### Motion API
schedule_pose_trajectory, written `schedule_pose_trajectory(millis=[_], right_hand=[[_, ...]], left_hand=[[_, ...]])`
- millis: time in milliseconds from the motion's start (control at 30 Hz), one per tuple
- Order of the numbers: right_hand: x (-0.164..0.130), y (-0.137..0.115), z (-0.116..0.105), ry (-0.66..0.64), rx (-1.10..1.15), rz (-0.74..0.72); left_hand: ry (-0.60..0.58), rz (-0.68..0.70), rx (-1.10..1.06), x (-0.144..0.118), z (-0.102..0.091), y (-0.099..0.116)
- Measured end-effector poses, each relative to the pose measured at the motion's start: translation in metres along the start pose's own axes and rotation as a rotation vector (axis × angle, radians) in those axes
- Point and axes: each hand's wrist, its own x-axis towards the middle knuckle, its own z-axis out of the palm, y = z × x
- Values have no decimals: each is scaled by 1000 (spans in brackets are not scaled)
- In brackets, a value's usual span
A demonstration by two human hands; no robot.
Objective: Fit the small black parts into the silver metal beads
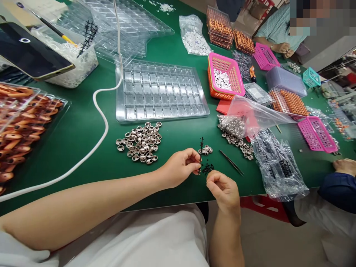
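Between the thumb and fingers of my left hand is a thin black plastic sprue, held upright with short side branches. My right hand is closed in a pinch just right of it; whatever its fingertips hold is hidden or too small to make out. A small heap of tiny black parts lies on the table between my hands. Just behind it sit several silver metal rings. Tweezers rest on the table to the right of my right hand.
A larger pile of silver rings lies left, before a clear compartment tray. A white cable crosses the left side. Orange parts fill trays far left. Rightward are a pink basket, a bag of black sprues and a co-worker's hand.
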Motion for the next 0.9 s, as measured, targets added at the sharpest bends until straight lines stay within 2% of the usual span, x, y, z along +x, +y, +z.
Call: schedule_pose_trajectory(millis=[100, 167, 333, 500, 700, 900], right_hand=[[-1, 6, -11, 163, -233, 34], [-2, 10, -15, 228, -418, 2], [-2, 16, -15, 152, -668, -146], [-2, 17, -14, 183, -680, -144], [-4, 29, -8, 386, -605, -177], [-4, 34, -10, 461, -572, -272]], left_hand=[[2, 2, 22, 0, 0, -2], [5, 13, 39, 0, 0, -3], [16, 13, 68, 0, -1, -3], [25, -3, 71, 1, -2, -3], [32, -70, -97, 3, -2, -6], [34, -47, -125, 6, 0, -2]])
